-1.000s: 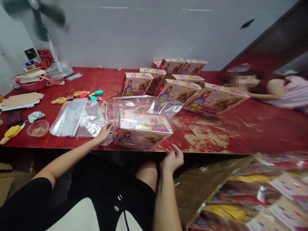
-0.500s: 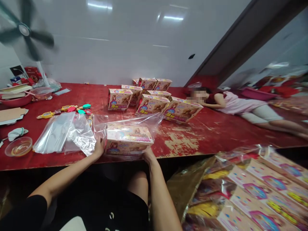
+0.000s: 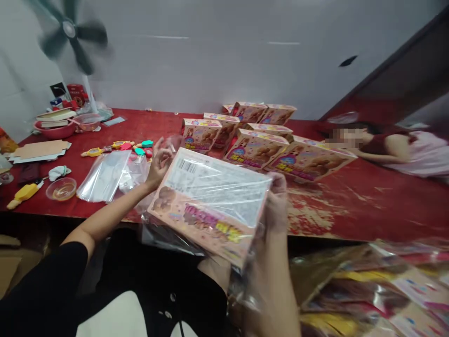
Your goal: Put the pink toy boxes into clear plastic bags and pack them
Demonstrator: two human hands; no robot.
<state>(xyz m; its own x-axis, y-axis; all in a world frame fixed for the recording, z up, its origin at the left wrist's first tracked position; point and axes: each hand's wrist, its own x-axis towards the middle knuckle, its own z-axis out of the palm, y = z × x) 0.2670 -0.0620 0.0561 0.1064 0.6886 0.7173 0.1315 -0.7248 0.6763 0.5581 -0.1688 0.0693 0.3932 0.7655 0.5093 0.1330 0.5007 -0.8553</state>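
A pink cardboard toy box (image 3: 206, 224) in a clear plastic bag (image 3: 171, 238) is tilted up in front of me, its pale barcode panel facing me. My right hand (image 3: 276, 201), a little blurred, is closed around the box's right edge through the film. At the upper left corner, my left hand (image 3: 160, 164) has its fingers curled in a pinch on the bag's loose plastic. A stack of flat clear bags (image 3: 105, 175) lies on the red table beside my left forearm.
Several similar boxes (image 3: 257, 150) stand at the table's back. Colourful toy pieces (image 3: 140, 147), a small clear bowl (image 3: 61, 189) and a fan (image 3: 72, 32) are left. A person (image 3: 393, 145) lies on the table at right; bagged boxes (image 3: 417, 290) fill the lower right.
The box has been lifted off the table edge towards me and turned so its barcode panel shows. My left hand has moved to its upper corner, my right up its side. The view has swung left.
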